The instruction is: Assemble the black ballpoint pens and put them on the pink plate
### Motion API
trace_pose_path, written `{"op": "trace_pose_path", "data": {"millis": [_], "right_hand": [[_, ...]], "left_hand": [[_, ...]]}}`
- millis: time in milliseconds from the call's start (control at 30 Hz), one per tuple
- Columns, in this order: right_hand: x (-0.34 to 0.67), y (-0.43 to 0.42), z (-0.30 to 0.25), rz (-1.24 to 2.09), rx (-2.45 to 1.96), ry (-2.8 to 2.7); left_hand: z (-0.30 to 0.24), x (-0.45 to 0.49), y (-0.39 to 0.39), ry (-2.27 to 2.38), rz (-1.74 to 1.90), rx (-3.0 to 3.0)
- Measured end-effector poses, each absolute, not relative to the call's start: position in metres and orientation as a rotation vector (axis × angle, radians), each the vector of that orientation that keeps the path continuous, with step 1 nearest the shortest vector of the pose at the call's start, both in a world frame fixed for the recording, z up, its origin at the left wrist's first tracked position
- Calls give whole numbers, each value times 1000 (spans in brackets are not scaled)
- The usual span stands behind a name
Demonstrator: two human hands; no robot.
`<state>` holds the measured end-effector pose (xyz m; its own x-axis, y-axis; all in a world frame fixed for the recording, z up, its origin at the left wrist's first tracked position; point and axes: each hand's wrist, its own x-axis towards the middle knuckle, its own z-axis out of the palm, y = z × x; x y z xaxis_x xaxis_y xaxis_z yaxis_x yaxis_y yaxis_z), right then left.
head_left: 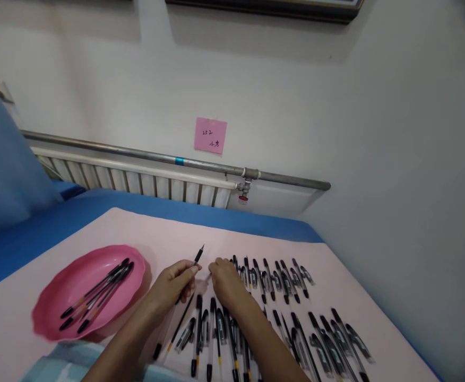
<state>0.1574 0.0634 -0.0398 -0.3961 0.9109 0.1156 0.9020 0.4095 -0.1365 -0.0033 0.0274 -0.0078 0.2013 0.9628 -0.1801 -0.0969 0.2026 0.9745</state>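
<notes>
The person's left hand (179,280) is grasping a pen (199,255) between thumb and fingers, its tip pointing up and toward the far side, just left of the right hand (225,279). The right hand is curling, with thumb and fingertips drawn together near the pen; whether it is gripping something small cannot be told. Both hands are hovering over the middle of a pale pink sheet (164,232), which is covering a blue table (280,225).

On the left, a pink bowl (59,284) with a wavy rim is holding several black-ended pens (102,292), lying slanted together. Below the left hand, a thin refill (182,320) with a yellowish end is lying on the sheet. Near and to the right, more pen parts (212,339) are lying in a loose row, with clear caps (185,334) among them. Beyond the right forearm, another row of pen parts (271,278) is spreading rightward. On the far side, a white radiator (156,187) is standing under a metal pipe (137,152), and a pink note (211,136) is sticking to the wall (296,106).
</notes>
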Motion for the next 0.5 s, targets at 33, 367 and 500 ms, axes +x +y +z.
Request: {"op": "trace_pose_path", "data": {"millis": [33,367,500], "right_hand": [[158,63,-40,82,-1616,-2478],[158,62,-45,360,-1522,-2220],[162,66,-36,524,-1479,-1921]], "left_hand": [[-8,-3,27,1071,983,1073],[-6,-2,27,1103,951,1129],[-9,-1,27,1093,906,1164]]}}
